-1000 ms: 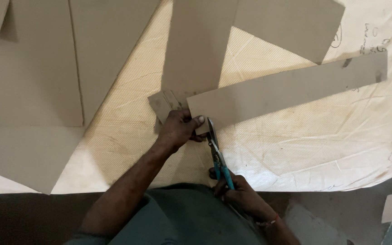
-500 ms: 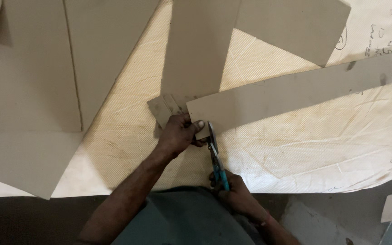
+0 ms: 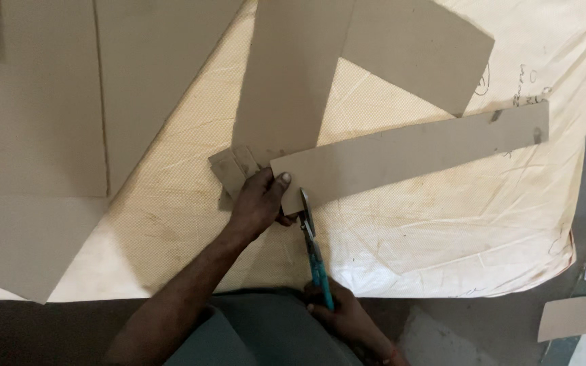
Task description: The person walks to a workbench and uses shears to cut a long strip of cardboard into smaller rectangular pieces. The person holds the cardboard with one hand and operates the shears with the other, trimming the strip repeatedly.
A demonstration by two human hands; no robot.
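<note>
cardboard strip [image 3: 408, 152] under left fingers [image 3: 274, 181], scissors [image 3: 312, 240] beside

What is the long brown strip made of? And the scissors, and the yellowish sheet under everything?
The strip looks like stiff, matte cardboard: flat, plain brown. The scissors seem to have grey metal blades and teal handles, probably plastic. The sheet looks like woven plastic sacking: fine mesh pattern, wrinkles.

The left hand [image 3: 259, 202] pins the near end of a long cardboard strip [image 3: 408, 152] on a cream sheet [image 3: 442, 230]. The right hand [image 3: 344, 315] holds teal-handled scissors [image 3: 313, 247], blades at the strip's edge, seemingly slightly parted
</note>
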